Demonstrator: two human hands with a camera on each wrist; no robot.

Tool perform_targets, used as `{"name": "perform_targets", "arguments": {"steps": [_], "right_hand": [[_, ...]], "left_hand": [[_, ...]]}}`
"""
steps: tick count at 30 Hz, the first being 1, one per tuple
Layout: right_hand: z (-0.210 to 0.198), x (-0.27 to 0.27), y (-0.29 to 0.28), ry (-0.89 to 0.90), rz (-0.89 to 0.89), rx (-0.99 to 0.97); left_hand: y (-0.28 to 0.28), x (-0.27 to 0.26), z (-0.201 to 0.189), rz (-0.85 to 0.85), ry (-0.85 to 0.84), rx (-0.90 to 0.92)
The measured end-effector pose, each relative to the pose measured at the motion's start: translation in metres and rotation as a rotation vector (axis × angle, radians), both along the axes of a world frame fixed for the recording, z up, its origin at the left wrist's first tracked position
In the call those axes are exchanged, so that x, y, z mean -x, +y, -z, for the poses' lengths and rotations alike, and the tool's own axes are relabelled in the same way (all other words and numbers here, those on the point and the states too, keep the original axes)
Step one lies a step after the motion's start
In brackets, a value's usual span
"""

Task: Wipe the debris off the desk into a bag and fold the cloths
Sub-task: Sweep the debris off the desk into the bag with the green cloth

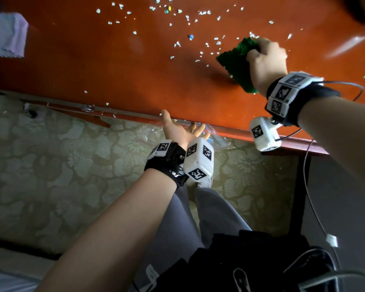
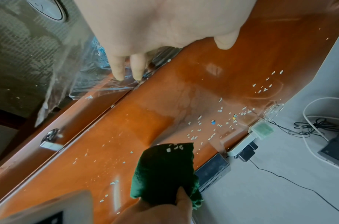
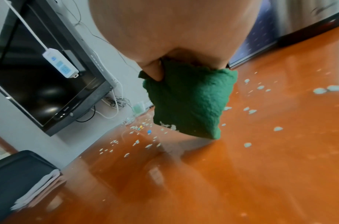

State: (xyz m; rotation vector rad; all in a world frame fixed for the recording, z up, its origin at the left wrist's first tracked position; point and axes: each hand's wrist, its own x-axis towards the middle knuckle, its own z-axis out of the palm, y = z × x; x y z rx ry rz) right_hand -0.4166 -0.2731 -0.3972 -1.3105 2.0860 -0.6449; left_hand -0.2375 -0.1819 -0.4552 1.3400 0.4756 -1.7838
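Debris lay beyond the cloth, away from the bag at the near edge.

Head view: right hand [image 1: 266, 64] curled round the bunched green cloth [image 1: 236, 66] on the orange table [image 1: 114, 66]; debris [image 1: 177, 24] spread further out and to the left of that grip; left hand [image 1: 181, 131] palm up, fingers spread, at the near edge against the clear bag [image 1: 219, 140]. Left wrist view: straight fingers [image 2: 118, 68] touching the bag [image 2: 69, 75] below the edge, no curl seen; cloth [image 2: 165, 171] well apart, scraps [image 2: 212, 128] lying past its far end. Right wrist view: cloth [image 3: 189, 100] hanging from the pinching grip, long axis pointing down to the table [image 3: 241, 174], lower corner close to it, contact not clear; judged that the sweep must pull toward the left hand, which was nearer the bag.
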Motion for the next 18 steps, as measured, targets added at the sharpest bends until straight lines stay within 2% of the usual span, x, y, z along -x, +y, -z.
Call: {"name": "perform_targets", "arguments": {"steps": [5,8,12,18], "right_hand": [[0.005,0.046,0.01,0.142,0.072,0.022],[0.013,0.057,0.017,0.133,0.053,-0.032],[0.029,0.046,0.028,0.175,-0.059,-0.144],[0.037,0.018,0.042,0.199,-0.166,-0.164]], "left_hand": [[0.004,0.022,-0.004,0.008,-0.015,-0.006],[0.009,0.035,-0.004,0.026,0.004,-0.01],[0.013,0.045,0.0,0.026,0.019,0.004],[0.015,0.046,0.004,0.044,0.054,0.014]]}}
